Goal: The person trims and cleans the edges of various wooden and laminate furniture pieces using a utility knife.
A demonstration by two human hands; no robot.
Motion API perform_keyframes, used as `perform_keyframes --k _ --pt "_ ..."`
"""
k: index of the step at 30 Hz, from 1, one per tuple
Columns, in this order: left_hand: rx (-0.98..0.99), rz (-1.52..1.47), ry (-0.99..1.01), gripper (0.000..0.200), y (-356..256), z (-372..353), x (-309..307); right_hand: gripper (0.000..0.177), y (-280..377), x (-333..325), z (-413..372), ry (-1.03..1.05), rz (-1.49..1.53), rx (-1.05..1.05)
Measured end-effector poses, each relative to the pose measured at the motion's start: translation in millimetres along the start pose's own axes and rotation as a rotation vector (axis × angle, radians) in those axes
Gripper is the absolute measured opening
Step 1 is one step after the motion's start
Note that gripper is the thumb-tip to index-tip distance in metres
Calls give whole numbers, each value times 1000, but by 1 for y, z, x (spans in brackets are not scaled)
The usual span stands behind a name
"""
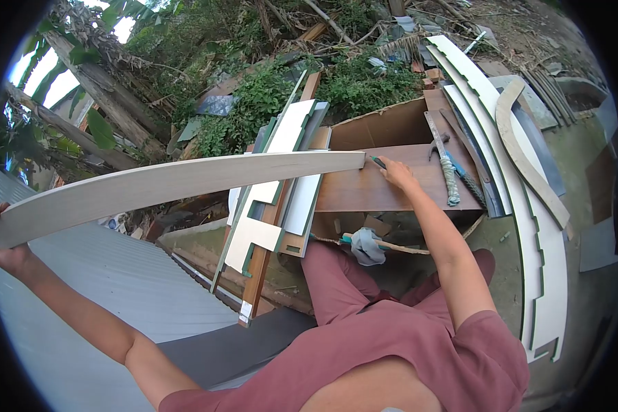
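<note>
A long, pale wooden board (185, 175) stretches from the far left to the middle, over a stack of cut white panels. My left hand (12, 259) is closed around its left end, fingers wrapped over the edges. Right at the other end is my right hand (399, 175), pinching a slim teal-and-dark tool (378, 162), its tip close to the board's end. Under that hand lies a brown wooden panel (364, 189). On its right part rest a claw hammer (441, 145) and a blade with a wrapped handle (452, 182).
Cut white panels (254, 244) lean across a brown plank in front of me. Long white strips (542, 275) and a curved board (511, 130) lie to the right. A grey rag (369, 247) hangs near my knees. Corrugated metal sheeting (110, 288) fills the lower left.
</note>
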State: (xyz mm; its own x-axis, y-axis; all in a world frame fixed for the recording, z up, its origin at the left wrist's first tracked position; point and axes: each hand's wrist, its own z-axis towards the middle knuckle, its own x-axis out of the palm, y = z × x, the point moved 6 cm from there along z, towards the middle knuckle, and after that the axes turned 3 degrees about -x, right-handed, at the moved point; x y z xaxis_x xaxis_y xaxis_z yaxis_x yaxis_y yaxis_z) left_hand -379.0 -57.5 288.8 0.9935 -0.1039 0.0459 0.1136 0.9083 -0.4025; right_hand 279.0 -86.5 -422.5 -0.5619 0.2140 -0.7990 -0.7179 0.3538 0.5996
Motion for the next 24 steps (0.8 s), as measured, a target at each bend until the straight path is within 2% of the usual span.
perform_keyframes --k 2,3,5,8,10,14,15,16,17,18,19,20,21,24 --pt "-2 97 -55 46 4 12 9 37 0 2 4 26 -2 26" --pt "-105 -160 100 45 9 21 21 37 2 1 5 22 -4 18" --pt "-199 -415 254 44 12 23 49 37 4 3 5 68 34 45" --pt "-293 -489 297 47 10 11 92 42 1 12 11 -4 135 75" --pt "-309 -572 178 51 8 20 96 43 9 5 10 -37 207 31" --pt "-203 -585 284 49 -16 16 135 44 52 -29 16 -151 571 -114" --pt "-140 -553 203 51 -20 13 147 46 71 -50 14 -188 619 -158" --pt "-168 -629 248 47 -20 11 156 47 93 -71 10 -220 671 -203" --pt "-121 -558 16 52 -21 7 165 50 118 -94 3 -252 717 -256" --pt "-123 -521 -10 55 -21 13 171 52 147 -121 -16 -176 862 -244" --pt "-6 -432 -86 56 -28 8 186 52 174 -147 -31 -194 920 -285" --pt "-35 -372 -185 57 -22 14 184 53 196 -170 -44 -219 982 -319" --pt "-82 -410 -207 57 -18 21 190 53 220 -191 -57 -195 1037 -387" --pt "-31 -356 -327 56 -21 15 231 57 286 -253 -103 -179 1099 -655"
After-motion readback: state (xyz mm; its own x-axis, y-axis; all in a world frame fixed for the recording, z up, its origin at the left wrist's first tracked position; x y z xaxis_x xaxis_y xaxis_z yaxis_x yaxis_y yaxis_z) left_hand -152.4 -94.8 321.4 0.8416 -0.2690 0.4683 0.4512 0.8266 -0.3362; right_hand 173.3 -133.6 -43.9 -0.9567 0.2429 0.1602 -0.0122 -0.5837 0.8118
